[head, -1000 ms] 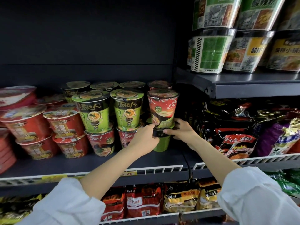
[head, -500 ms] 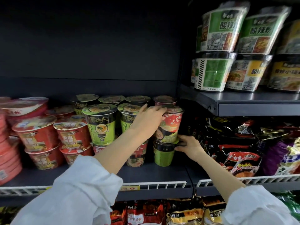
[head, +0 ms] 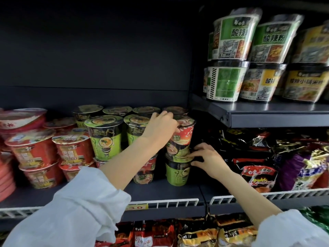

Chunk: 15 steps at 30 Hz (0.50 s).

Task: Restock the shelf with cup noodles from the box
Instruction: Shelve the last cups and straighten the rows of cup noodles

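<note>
A red cup noodle (head: pixel 183 139) stands on top of a green cup noodle (head: pixel 177 172) at the right end of the dark shelf (head: pixel 160 191). My left hand (head: pixel 161 128) grips the red cup near its lid from the left. My right hand (head: pixel 208 157) touches the seam where the two cups meet, fingers curled against the green cup's rim. Left of this stack stand more green cups (head: pixel 105 134) stacked on red ones. The box is not in view.
Red bowl noodles (head: pixel 33 150) fill the shelf's left part. Bagged noodles (head: pixel 258 173) lie right of the divider. Large green and yellow tubs (head: pixel 229 81) sit on the upper right shelf. A white wire rail (head: pixel 163 202) edges the shelf front. More bags lie below.
My left hand rose from the base of the stack to the top of the red cup. My right hand stayed at the junction of the two cups. The view tilted upward.
</note>
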Available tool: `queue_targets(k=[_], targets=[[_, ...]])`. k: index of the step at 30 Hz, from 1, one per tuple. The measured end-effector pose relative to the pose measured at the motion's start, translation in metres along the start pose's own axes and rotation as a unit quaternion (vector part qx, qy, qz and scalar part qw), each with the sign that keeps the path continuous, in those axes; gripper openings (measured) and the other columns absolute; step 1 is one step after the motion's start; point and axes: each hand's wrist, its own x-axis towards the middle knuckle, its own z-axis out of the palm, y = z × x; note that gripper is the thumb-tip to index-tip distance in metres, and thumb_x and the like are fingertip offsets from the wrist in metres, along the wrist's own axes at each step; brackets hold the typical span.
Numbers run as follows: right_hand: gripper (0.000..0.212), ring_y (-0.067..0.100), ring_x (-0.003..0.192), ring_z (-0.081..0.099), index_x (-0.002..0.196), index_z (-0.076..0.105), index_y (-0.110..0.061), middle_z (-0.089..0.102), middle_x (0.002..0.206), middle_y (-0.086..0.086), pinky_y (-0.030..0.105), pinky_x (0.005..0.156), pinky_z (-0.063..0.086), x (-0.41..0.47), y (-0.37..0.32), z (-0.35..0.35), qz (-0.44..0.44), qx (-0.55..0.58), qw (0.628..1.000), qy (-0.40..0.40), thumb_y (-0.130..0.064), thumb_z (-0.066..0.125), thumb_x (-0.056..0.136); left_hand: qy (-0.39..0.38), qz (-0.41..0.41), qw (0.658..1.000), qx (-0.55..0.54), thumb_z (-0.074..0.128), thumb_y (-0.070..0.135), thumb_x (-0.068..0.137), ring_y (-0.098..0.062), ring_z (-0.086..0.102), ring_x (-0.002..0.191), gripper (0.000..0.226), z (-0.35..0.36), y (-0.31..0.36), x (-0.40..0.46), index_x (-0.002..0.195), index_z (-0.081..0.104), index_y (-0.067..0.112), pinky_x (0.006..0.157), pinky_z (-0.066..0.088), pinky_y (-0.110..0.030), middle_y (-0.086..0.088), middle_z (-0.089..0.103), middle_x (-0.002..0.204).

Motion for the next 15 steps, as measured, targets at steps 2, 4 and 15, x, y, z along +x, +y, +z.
queue_targets(k=[2,4,15], targets=[[0.029,0.016,0.119,0.050,0.114,0.069,-0.019,0.058,0.124,-0.001,0.026,0.102,0.039,-0.003,0.004,0.005,-0.016,0.011,1.000,0.021,-0.020,0.066,0.085,-0.001,0.006,1.000,0.008,0.043,0.031,0.098,-0.023,0.040,0.123,0.035,0.000,0.001,-0.001,0.127,0.058,0.020,0.098,0.032,-0.038,-0.005,0.052,0.123],[0.027,0.018,0.110,0.056,0.110,0.070,-0.013,0.064,0.111,0.001,0.025,0.094,0.043,-0.004,-0.006,0.016,-0.032,0.005,0.996,0.079,-0.019,0.067,0.085,0.000,0.012,1.000,0.007,0.044,0.027,0.098,-0.023,0.039,0.122,0.034,0.001,0.003,0.000,0.128,0.057,0.018,0.098,0.032,-0.038,-0.005,0.051,0.121],[0.024,0.016,0.102,0.057,0.102,0.072,-0.010,0.061,0.107,0.003,0.017,0.088,0.042,0.001,-0.018,0.022,-0.058,0.074,0.992,0.085,-0.014,0.073,0.079,-0.004,0.005,1.000,-0.009,0.044,0.039,0.096,-0.023,0.040,0.125,0.040,-0.004,-0.002,0.000,0.132,0.054,0.024,0.102,0.031,-0.038,-0.005,0.050,0.128]])
